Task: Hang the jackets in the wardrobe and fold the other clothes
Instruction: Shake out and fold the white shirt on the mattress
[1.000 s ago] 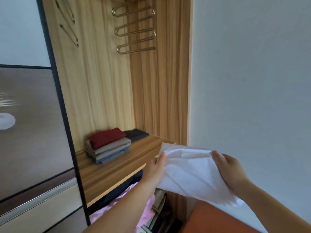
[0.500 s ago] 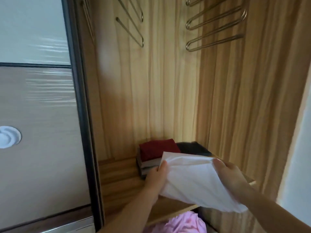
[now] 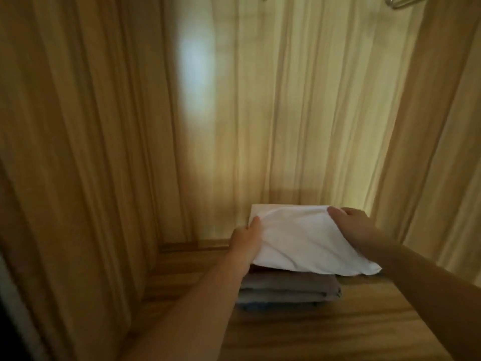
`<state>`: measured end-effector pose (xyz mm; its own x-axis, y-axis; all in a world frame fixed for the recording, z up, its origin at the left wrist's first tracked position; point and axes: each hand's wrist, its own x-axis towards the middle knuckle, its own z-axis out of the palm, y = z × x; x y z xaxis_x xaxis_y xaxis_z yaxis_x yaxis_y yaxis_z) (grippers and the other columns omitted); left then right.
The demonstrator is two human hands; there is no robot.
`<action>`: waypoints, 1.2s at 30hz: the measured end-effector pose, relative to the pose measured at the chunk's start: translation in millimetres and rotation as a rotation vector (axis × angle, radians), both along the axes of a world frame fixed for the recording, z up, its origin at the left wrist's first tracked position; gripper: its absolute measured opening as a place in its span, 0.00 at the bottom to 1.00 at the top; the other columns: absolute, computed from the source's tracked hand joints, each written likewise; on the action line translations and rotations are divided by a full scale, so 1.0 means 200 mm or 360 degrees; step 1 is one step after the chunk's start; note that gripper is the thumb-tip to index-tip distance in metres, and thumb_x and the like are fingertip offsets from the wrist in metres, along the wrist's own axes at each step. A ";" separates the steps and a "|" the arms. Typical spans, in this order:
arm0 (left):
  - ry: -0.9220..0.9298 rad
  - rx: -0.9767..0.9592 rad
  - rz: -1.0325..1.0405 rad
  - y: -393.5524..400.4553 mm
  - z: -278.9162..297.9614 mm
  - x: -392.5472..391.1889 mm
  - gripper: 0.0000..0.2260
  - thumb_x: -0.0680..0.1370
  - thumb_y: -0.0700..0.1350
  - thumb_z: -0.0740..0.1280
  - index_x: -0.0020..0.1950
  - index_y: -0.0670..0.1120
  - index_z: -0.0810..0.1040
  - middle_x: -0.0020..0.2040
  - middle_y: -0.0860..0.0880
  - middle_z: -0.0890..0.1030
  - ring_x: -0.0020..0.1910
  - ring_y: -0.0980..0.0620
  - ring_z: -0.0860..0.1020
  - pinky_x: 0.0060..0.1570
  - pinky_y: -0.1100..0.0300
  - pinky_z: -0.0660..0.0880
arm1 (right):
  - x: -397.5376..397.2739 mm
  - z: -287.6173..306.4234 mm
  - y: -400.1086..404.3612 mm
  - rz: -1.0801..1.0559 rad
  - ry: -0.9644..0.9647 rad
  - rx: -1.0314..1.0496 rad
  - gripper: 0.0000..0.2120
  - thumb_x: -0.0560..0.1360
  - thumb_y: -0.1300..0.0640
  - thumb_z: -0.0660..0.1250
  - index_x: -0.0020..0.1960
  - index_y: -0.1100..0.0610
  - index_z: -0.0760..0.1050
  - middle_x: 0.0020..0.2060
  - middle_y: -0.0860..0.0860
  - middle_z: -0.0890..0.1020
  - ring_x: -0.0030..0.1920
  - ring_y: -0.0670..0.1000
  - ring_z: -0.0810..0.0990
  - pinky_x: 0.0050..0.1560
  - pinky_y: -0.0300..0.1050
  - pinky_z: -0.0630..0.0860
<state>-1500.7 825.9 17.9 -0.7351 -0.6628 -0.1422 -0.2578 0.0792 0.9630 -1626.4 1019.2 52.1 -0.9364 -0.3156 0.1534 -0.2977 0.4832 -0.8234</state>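
A folded white garment [image 3: 302, 238] sits over the stack of folded clothes [image 3: 286, 289] on the wooden wardrobe shelf [image 3: 325, 332]. My left hand [image 3: 247, 239] grips its left edge, thumb on top. My right hand [image 3: 356, 227] holds its right edge with the fingers curled over the cloth. Grey and blue folded layers show beneath the white one; the red piece is almost fully covered. Whether the white garment rests fully on the stack I cannot tell.
Wooden back panel [image 3: 260, 113] and side walls [image 3: 78, 152] close in the compartment. Metal hanger ends [image 3: 400, 1] poke in at the top right. Bare shelf lies in front of and to the right of the stack.
I have moved closer into the wardrobe, and both hands have carried the white garment forward and over the stack, covering the red piece.
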 end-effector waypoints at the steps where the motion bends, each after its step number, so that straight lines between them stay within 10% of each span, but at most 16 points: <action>1: 0.0036 -0.0059 0.0059 -0.05 0.01 -0.07 0.21 0.79 0.63 0.55 0.55 0.47 0.76 0.45 0.49 0.78 0.45 0.48 0.77 0.42 0.56 0.74 | -0.09 0.02 -0.06 0.0063 0.0009 -0.0039 0.13 0.80 0.45 0.58 0.48 0.51 0.76 0.42 0.49 0.78 0.41 0.49 0.75 0.47 0.46 0.69; 6: -0.0049 -0.0175 0.0281 -0.20 -0.01 -0.35 0.22 0.82 0.59 0.52 0.57 0.45 0.77 0.49 0.47 0.76 0.47 0.48 0.75 0.48 0.57 0.71 | -0.44 -0.01 -0.32 0.0168 0.0007 -0.0095 0.14 0.79 0.44 0.58 0.44 0.50 0.78 0.42 0.50 0.82 0.41 0.49 0.78 0.43 0.46 0.71; 12: -0.0385 -0.0229 0.0346 -0.20 -0.36 -0.40 0.22 0.84 0.54 0.50 0.65 0.43 0.75 0.60 0.43 0.78 0.56 0.47 0.76 0.49 0.63 0.66 | -0.56 -0.49 -0.41 0.0224 -0.0325 0.0249 0.21 0.80 0.43 0.56 0.63 0.57 0.75 0.56 0.56 0.80 0.56 0.57 0.79 0.53 0.47 0.73; 20: -0.0268 -0.0189 0.0504 -0.23 -0.32 -0.41 0.06 0.82 0.49 0.58 0.50 0.48 0.70 0.40 0.53 0.73 0.37 0.58 0.70 0.31 0.65 0.62 | -0.65 -0.46 -0.45 0.0315 -0.0276 0.0564 0.21 0.81 0.45 0.55 0.63 0.57 0.76 0.57 0.56 0.81 0.53 0.55 0.78 0.50 0.42 0.70; 33: -0.0277 -0.0323 0.0394 -0.13 -0.40 -0.31 0.05 0.82 0.44 0.56 0.57 0.47 0.68 0.55 0.44 0.78 0.52 0.43 0.77 0.51 0.57 0.72 | -0.52 -0.57 -0.37 0.0166 -0.0139 0.0589 0.26 0.78 0.39 0.58 0.69 0.55 0.66 0.61 0.55 0.77 0.60 0.58 0.76 0.61 0.54 0.72; 36: -0.0207 -0.0780 0.0335 -0.14 -0.38 -0.29 0.14 0.81 0.44 0.57 0.67 0.49 0.67 0.64 0.47 0.73 0.59 0.46 0.74 0.55 0.55 0.73 | -0.48 -0.54 -0.35 0.0079 -0.0014 0.0523 0.22 0.80 0.41 0.55 0.67 0.53 0.67 0.61 0.55 0.77 0.59 0.57 0.77 0.61 0.54 0.72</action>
